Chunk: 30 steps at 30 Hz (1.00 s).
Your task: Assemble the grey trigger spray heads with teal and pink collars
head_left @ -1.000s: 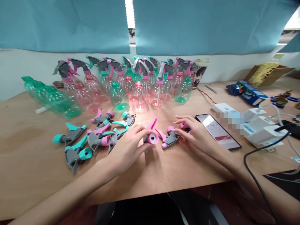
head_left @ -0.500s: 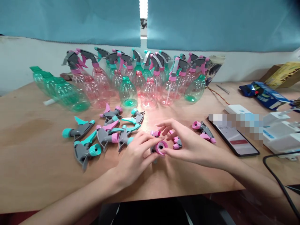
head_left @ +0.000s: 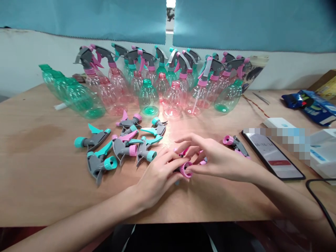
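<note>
A trigger spray head with a pink screw collar (head_left: 186, 170) is between my hands, its open end turned toward me. My left hand (head_left: 160, 175) is closed around its grey body, which the fingers mostly hide. My right hand (head_left: 212, 157) is curled at the collar, its thumb at the rim of the opening and its fingers bent over the top. Behind those fingers lies another pink and grey spray head (head_left: 203, 161), partly covered. Loose spray heads with teal collars (head_left: 110, 163) and pink collars (head_left: 133, 150) lie left of my hands.
Behind stand several green bottles (head_left: 149, 99) and pink bottles (head_left: 173, 101), some with spray heads fitted. To the right are a single spray head (head_left: 236, 144), a phone (head_left: 273, 154), white boxes (head_left: 325, 147), a black cable (head_left: 317, 196) and a blue packet (head_left: 309, 105).
The whole view has shifted, so things appear farther right and the back row slightly higher. My right thumb and fingers have closed in on the pink collar, which has tilted a little.
</note>
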### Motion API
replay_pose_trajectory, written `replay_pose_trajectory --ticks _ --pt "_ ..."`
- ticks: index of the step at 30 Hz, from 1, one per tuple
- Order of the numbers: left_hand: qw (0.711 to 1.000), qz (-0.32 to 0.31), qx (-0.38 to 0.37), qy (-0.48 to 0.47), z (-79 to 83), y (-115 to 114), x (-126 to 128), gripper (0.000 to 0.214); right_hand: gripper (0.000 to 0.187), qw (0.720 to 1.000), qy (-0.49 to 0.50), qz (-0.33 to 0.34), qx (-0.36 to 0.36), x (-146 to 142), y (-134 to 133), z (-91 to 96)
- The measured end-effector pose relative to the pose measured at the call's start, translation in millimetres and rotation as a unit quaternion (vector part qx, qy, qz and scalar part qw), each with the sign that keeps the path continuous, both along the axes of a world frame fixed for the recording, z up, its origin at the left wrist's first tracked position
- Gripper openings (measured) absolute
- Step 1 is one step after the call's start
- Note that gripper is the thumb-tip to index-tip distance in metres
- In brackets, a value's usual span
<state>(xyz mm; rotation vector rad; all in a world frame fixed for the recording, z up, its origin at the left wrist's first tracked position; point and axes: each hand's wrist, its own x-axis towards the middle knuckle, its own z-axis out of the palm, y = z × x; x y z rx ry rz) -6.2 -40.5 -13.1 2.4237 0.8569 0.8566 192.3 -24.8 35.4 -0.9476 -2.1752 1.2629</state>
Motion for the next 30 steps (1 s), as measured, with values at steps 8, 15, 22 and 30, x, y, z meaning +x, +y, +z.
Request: replay_pose_trajectory --ticks 8,15,22,30 --pt "0.999 0.021 0.037 0.024 1.1 5.3 0.4 0.021 0.062 0.997 0.053 -0.055 -0.033 -9.1 -5.9 -15.6" --pt "0.998 0.046 0.030 0.043 2.6 6.4 2.6 0.020 0.061 0.995 0.061 -0.073 0.022 -10.6 -7.5 -25.6" --pt "0.997 0.054 0.024 0.046 3.6 4.8 3.5 0.021 0.056 0.994 0.071 -0.079 0.034 -12.0 -6.6 -30.8" --pt "0.997 0.075 -0.001 0.036 5.7 3.3 1.7 0.026 0.049 0.965 0.007 -0.171 0.197 -11.9 -13.3 -36.2"
